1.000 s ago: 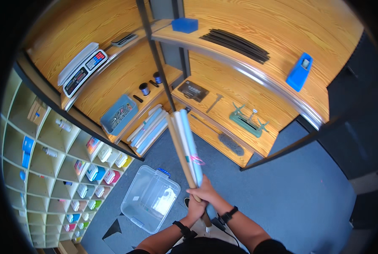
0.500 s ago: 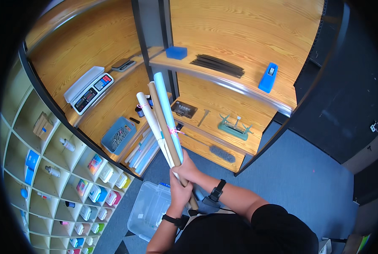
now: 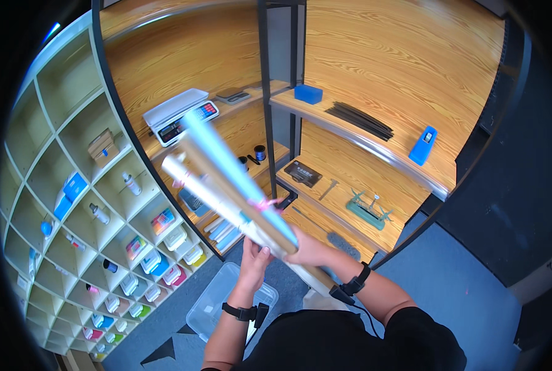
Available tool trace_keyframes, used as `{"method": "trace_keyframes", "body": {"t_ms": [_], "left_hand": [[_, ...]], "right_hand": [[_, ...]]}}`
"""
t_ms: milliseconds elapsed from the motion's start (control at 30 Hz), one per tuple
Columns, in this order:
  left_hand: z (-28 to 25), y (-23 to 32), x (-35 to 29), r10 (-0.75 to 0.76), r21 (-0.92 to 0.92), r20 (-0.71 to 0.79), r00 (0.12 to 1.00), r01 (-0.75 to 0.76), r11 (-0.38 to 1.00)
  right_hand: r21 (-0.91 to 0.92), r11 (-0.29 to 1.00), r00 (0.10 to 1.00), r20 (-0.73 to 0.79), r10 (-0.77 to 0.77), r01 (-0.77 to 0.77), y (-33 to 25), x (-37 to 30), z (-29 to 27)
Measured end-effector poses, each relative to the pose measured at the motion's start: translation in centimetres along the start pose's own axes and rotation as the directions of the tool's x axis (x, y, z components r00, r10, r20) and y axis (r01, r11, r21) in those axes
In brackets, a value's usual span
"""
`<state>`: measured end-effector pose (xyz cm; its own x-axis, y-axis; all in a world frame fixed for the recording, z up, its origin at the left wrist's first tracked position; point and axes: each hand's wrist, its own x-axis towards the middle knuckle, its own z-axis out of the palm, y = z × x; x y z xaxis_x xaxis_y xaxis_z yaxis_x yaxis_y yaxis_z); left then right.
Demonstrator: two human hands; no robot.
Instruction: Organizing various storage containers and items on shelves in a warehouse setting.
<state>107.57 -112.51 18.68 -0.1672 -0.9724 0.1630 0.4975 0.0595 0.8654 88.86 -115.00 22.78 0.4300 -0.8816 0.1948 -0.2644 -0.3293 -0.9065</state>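
A bundle of long paper rolls slants up and left in front of me: a white roll, a brown roll and a light blue roll, their upper ends blurred. Pink ribbon is tied around the blue one. My right hand is closed around the rolls near their lower end. Just below the white roll, my left hand has its fingers apart, thumb up, close to or lightly touching it. Part of those fingers is hidden by the roll.
Wooden shelves ahead hold a scale, a blue tape dispenser, black strips and a green metal balance. More rolls lie low. A clear plastic bin stands on the floor. A cubby rack is at left.
The bundle has tipped to the left. My left hand has come off its grip around the rolls, while my right hand keeps hold. The view has shifted left.
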Motion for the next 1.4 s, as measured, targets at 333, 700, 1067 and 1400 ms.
{"method": "trace_keyframes", "body": {"t_ms": [333,700,1067,1400], "left_hand": [[-1.4,-2.1,-3.6,-0.066,-0.102,-0.348,0.935,0.033,0.994],[-3.7,-10.7,-3.8,-0.421,0.02,-0.154,0.894,0.429,0.903],[-10.8,-22.4,-17.6,-0.65,0.272,-0.56,0.514,0.855,0.441],[-13.5,-37.6,-19.5,-0.371,0.637,-0.694,0.617,0.767,0.083]], "right_hand": [[-0.516,0.853,0.988,0.072,0.138,-0.082,-2.2,-1.7,7.1],[-0.56,0.803,0.974,-0.036,0.222,-0.204,8.7,-5.6,3.6],[-0.661,0.458,0.68,-0.111,0.725,-0.595,32.4,-14.6,-2.0],[-0.73,0.265,0.733,-0.447,0.512,-0.63,62.5,-15.0,-10.1]]}}
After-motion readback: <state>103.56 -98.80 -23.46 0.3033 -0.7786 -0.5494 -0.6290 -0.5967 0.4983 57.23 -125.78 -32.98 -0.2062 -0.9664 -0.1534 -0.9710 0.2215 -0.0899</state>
